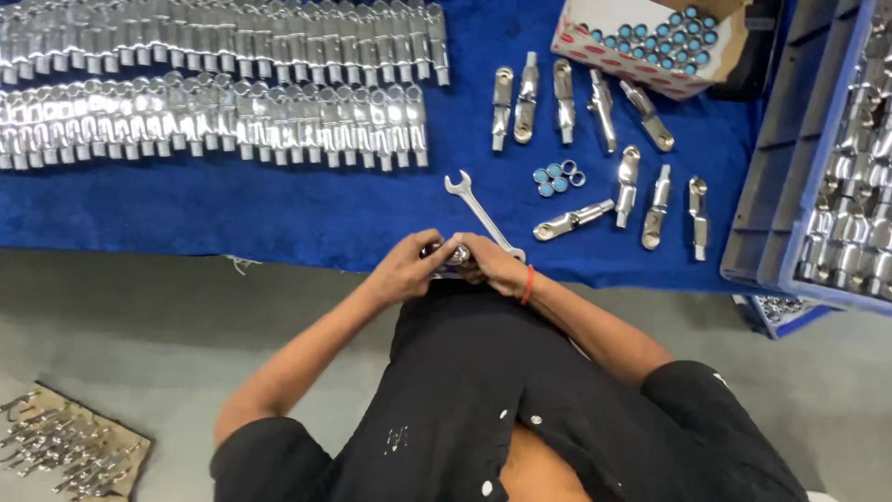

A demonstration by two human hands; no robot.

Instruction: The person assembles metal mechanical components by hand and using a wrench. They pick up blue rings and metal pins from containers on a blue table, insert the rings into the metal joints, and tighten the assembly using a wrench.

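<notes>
My left hand [407,268] and my right hand [494,266] meet at the near edge of a blue cloth [307,209], both closed around one small shiny metal fitting [457,253]. An orange band circles my right wrist. A silver combination wrench [476,208] lies on the cloth just beyond my hands, its open jaw pointing away; its near end reaches my right hand. A few small blue-capped nuts [555,177] sit in a cluster to the right of the wrench.
Several loose polished fittings [628,181] lie to the right. Two long rows of the same fittings [214,112] fill the far left. A cardboard box of blue-capped nuts [650,42] and a blue-grey crate [771,167] of parts stand right. More parts rest on floor cardboard [65,451].
</notes>
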